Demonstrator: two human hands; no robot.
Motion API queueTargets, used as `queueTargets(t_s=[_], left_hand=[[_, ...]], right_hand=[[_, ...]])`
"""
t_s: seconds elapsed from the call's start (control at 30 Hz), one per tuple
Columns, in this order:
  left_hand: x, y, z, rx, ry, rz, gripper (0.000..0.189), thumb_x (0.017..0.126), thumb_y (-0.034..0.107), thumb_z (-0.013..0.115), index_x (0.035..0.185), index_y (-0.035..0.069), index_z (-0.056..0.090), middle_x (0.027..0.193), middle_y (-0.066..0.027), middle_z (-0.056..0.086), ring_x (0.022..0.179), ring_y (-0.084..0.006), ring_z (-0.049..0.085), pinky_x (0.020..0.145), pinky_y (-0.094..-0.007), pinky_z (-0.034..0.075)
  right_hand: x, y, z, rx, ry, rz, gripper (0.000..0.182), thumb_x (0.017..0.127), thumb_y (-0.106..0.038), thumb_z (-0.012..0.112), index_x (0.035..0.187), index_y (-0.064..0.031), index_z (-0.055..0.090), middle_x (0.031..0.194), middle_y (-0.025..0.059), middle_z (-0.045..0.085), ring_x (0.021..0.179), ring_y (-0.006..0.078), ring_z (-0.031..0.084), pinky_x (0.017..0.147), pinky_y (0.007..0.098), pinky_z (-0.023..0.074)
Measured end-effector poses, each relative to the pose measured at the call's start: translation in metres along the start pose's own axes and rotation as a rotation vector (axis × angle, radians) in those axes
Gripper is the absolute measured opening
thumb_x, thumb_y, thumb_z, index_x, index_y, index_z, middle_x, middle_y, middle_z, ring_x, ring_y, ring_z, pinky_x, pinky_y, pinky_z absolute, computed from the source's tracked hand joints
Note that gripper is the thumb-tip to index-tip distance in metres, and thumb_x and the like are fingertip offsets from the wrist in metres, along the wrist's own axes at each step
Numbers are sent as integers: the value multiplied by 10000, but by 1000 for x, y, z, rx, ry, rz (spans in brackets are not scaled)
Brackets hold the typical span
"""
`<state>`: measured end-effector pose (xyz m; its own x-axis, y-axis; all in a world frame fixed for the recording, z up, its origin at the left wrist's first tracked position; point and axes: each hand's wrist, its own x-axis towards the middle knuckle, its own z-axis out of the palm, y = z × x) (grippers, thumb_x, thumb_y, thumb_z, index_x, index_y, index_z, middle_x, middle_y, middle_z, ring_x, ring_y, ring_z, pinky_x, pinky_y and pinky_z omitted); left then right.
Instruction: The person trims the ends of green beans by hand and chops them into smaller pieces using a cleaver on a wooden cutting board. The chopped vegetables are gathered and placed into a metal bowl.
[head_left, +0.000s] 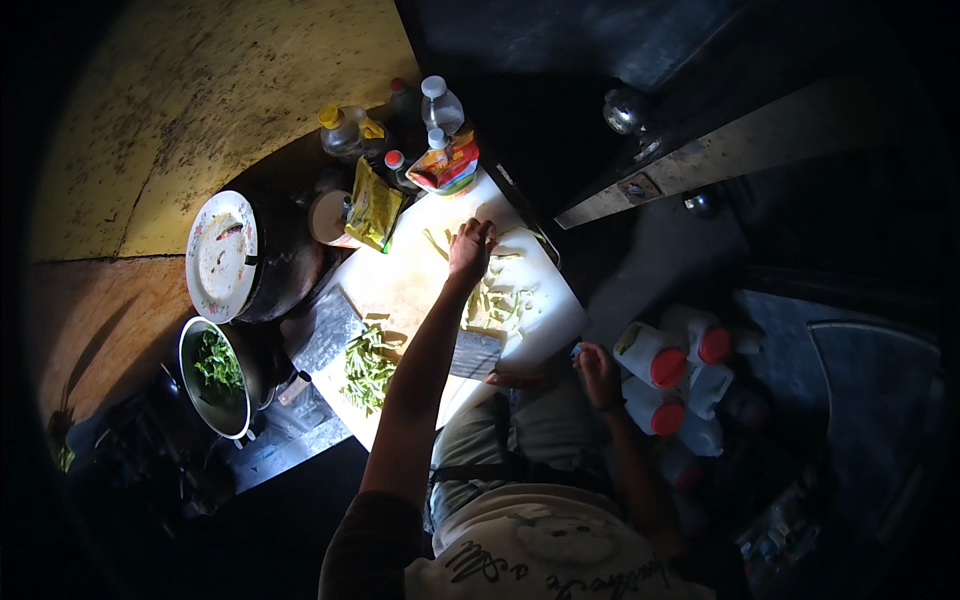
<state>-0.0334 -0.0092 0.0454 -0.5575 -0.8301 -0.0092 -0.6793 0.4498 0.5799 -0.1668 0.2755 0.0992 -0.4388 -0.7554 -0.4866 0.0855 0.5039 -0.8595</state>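
Note:
My left hand (471, 244) reaches over the far part of a white cutting board (420, 259), its fingers curled. Whether anything is between those fingertips is hidden. Pale green vegetable strips (499, 300) lie scattered on the board by that wrist. A cleaver (476, 354) rests flat near the board's front edge, its wooden handle towards my body. Left of my forearm is a pile of cut green stalks (367, 371). Off the board's right edge, in shadow, my right hand (598, 375) pinches a small bluish object (576, 351), too small to name.
Bottles (442, 109), a red pouch (450, 169) and a yellow packet (373, 206) crowd the far end. Left stand a dark pot topped by a floral plate (221, 255), a pot of leafy greens (217, 364) and a knife handle (292, 388). Red-capped jugs (660, 367) are right.

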Motion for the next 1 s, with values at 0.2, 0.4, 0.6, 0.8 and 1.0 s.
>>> queueTargets(t_s=[0.2,0.4,0.6,0.8,1.0], left_hand=[[-4,-21,11,-131,-2,-105,106,816,121,427,788,37,485,781,-144,508,757,-311,487,684,-399,388],[-14,-25,-1,-334,68,-142,103,813,142,472,835,42,474,800,-158,537,738,-321,511,646,-393,412],[-7,-15,-4,-95,-50,-136,85,810,128,474,881,89,448,879,-163,504,790,-359,510,663,-435,424],[-14,-24,-5,9,182,77,86,834,87,418,891,23,421,858,-193,472,827,-356,475,678,-436,412],[-96,105,-44,-628,-50,-145,144,797,75,529,922,14,491,843,-145,552,745,-279,570,638,-328,452]], right_hand=[[-4,3,-3,2,14,-11,245,874,-199,460,1028,-16,512,847,62,554,715,110,542,673,239,451],[-3,-6,6,5,-1,-22,238,864,-181,460,1022,-12,517,826,65,564,721,117,553,654,250,457],[-5,-7,13,-31,-24,-92,220,863,-167,458,1005,-10,520,801,73,574,686,122,560,642,258,457],[-5,-6,15,-39,-41,-90,218,866,-162,474,1011,-4,515,823,71,580,702,125,567,652,247,465],[12,-44,48,517,-195,114,272,871,-198,487,1058,1,482,951,110,565,884,172,569,788,283,460]])
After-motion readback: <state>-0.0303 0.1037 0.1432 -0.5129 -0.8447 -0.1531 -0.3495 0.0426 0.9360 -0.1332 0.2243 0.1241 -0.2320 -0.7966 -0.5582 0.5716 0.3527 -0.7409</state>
